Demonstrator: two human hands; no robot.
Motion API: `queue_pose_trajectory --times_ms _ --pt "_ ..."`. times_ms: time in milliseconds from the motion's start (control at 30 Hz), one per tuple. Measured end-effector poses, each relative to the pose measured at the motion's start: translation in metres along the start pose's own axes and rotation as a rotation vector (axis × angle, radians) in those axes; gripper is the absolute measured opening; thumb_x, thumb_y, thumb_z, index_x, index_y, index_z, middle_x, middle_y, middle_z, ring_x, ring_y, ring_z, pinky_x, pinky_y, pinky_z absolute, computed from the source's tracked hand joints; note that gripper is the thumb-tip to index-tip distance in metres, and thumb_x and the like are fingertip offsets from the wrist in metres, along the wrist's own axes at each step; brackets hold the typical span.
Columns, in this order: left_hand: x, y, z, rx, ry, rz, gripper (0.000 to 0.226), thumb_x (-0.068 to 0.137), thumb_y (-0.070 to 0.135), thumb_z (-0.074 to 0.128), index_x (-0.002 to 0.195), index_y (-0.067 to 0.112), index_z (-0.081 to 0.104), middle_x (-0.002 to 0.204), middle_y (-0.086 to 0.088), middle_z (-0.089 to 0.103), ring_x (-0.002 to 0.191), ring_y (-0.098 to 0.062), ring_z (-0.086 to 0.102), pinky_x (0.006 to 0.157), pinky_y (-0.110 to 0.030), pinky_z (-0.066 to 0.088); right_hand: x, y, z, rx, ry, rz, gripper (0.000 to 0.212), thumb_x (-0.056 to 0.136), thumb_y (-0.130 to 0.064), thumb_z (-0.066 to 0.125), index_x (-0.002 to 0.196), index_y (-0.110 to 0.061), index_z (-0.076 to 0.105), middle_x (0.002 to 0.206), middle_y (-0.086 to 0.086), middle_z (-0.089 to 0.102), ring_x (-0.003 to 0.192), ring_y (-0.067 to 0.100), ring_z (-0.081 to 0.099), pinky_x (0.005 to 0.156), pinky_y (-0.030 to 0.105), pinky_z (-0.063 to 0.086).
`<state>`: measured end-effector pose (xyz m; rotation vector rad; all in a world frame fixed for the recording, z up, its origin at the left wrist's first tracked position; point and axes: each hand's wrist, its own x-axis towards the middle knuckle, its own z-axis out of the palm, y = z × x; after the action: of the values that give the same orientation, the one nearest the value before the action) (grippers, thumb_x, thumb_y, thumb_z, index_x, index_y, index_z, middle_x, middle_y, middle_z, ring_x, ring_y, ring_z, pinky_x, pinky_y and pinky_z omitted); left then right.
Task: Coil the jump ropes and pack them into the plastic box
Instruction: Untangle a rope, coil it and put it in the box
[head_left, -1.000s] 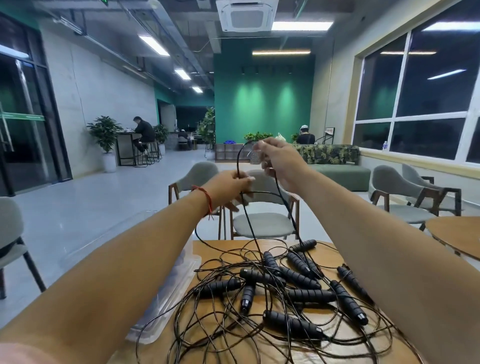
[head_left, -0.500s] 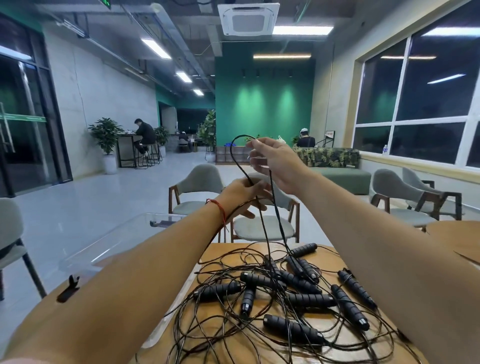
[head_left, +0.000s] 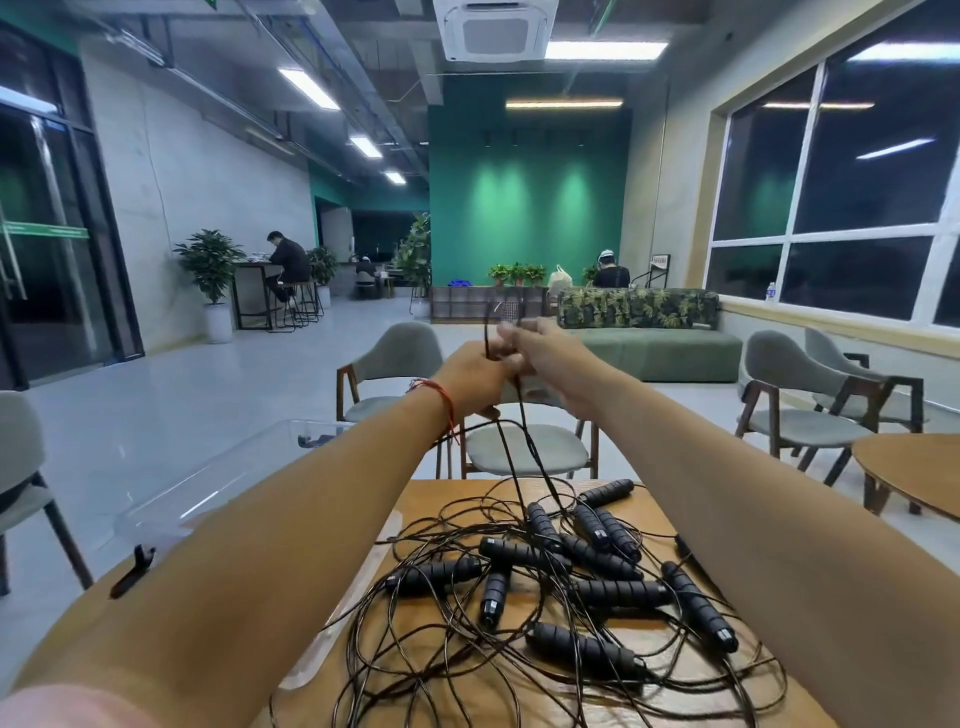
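Observation:
A tangle of black jump ropes (head_left: 550, 587) with several ribbed black handles lies on the wooden table (head_left: 431, 499). Both arms reach forward above it. My left hand (head_left: 475, 382), with a red string at the wrist, grips a thin black cord (head_left: 522, 441) that rises from the pile. My right hand (head_left: 553, 364) meets it and pinches the same cord, a short loop sticking up above the fingers. The clear plastic box (head_left: 218, 488) sits at the table's left, partly hidden by my left forearm.
Grey chairs (head_left: 519, 447) stand just beyond the table's far edge, and more at the right beside a round wooden table (head_left: 909, 473). A green sofa (head_left: 660, 348) lies farther back. People sit at distant tables.
My right hand has come down from its raised position to meet the left hand, and the tall loop of cord between them has shrunk to a short one.

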<state>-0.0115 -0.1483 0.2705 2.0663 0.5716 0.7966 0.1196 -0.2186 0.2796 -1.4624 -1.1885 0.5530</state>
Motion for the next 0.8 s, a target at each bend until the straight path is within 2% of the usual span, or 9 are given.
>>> queue_pose_trajectory --times_ms 100,167,233,367,467,500,567,667,800 --pt "0.008 0.003 -0.010 -0.045 0.047 0.015 0.021 0.110 0.004 0.047 0.123 0.004 0.064 0.083 -0.010 0.063 0.048 -0.006 0.054 0.052 -0.026 0.051 -0.013 0.013 0.002 0.070 -0.114 0.098 0.057 0.096 -0.069 0.060 0.127 -0.023 0.068 0.115 0.008 0.078 0.107 0.029 0.076 0.090 0.051 0.061" --pt "0.010 0.010 -0.013 -0.056 0.049 0.025 0.020 0.110 0.006 0.049 0.123 0.003 0.064 0.087 -0.013 0.062 0.047 -0.006 0.053 0.050 -0.025 0.050 -0.021 0.019 0.004 0.175 -0.166 0.104 0.050 0.104 -0.065 0.052 0.126 -0.023 0.067 0.118 0.013 0.078 0.105 0.032 0.076 0.081 0.045 0.063" --pt "0.012 0.014 -0.018 -0.086 0.065 0.031 0.016 0.111 0.012 0.052 0.119 0.006 0.065 0.091 -0.014 0.064 0.048 -0.007 0.055 0.048 -0.024 0.052 -0.027 0.024 0.002 0.188 -0.205 0.063 0.043 0.109 -0.057 0.049 0.126 -0.023 0.068 0.119 0.014 0.078 0.102 0.034 0.076 0.084 0.047 0.062" --pt "0.018 0.009 -0.027 0.015 0.122 0.110 0.017 0.111 0.020 0.056 0.115 0.018 0.072 0.098 -0.003 0.072 0.073 -0.012 0.063 0.063 -0.028 0.058 -0.027 0.028 -0.001 0.088 -0.259 0.028 0.035 0.112 -0.038 0.053 0.133 -0.016 0.069 0.114 0.011 0.080 0.094 0.029 0.077 0.075 0.038 0.061" --pt "0.016 0.011 -0.024 0.087 0.142 0.155 0.022 0.110 0.027 0.057 0.127 0.022 0.072 0.104 0.008 0.070 0.089 -0.004 0.062 0.082 -0.027 0.055 -0.024 0.015 -0.001 0.047 -0.251 -0.002 0.028 0.111 -0.030 0.059 0.127 -0.011 0.071 0.103 0.008 0.080 0.088 0.025 0.076 0.074 0.038 0.063" --pt "0.012 0.015 -0.022 0.083 0.158 0.152 0.026 0.111 0.032 0.056 0.131 0.023 0.069 0.110 0.006 0.070 0.093 -0.005 0.062 0.083 -0.030 0.058 -0.022 0.010 0.000 0.051 -0.224 -0.012 0.025 0.110 -0.027 0.060 0.123 -0.010 0.072 0.099 0.007 0.079 0.087 0.025 0.075 0.075 0.039 0.064" --pt "0.002 0.024 -0.019 0.105 0.182 0.105 0.037 0.111 0.048 0.047 0.132 0.021 0.063 0.113 -0.001 0.070 0.091 -0.009 0.065 0.072 -0.030 0.061 -0.015 -0.001 -0.003 0.059 -0.133 -0.035 0.022 0.109 -0.026 0.061 0.117 -0.008 0.071 0.099 0.008 0.080 0.092 0.028 0.076 0.081 0.041 0.065" --pt "-0.018 0.019 -0.010 0.326 0.253 0.101 0.050 0.110 0.062 0.035 0.109 0.019 0.060 0.089 0.004 0.064 0.075 -0.007 0.059 0.059 -0.026 0.042 -0.004 -0.019 -0.015 0.115 0.031 -0.098 0.019 0.109 -0.022 0.060 0.111 -0.006 0.070 0.103 0.013 0.081 0.100 0.035 0.079 0.094 0.053 0.063" --pt "-0.036 -0.027 -0.005 0.459 0.150 0.200 0.057 0.111 0.052 0.044 0.066 0.019 0.056 0.057 0.003 0.049 0.049 -0.010 0.043 0.056 -0.027 0.039 0.008 -0.043 -0.038 0.221 0.224 -0.075 0.018 0.114 -0.023 0.049 0.111 -0.009 0.059 0.093 0.011 0.066 0.068 0.023 0.070 0.081 0.048 0.066"
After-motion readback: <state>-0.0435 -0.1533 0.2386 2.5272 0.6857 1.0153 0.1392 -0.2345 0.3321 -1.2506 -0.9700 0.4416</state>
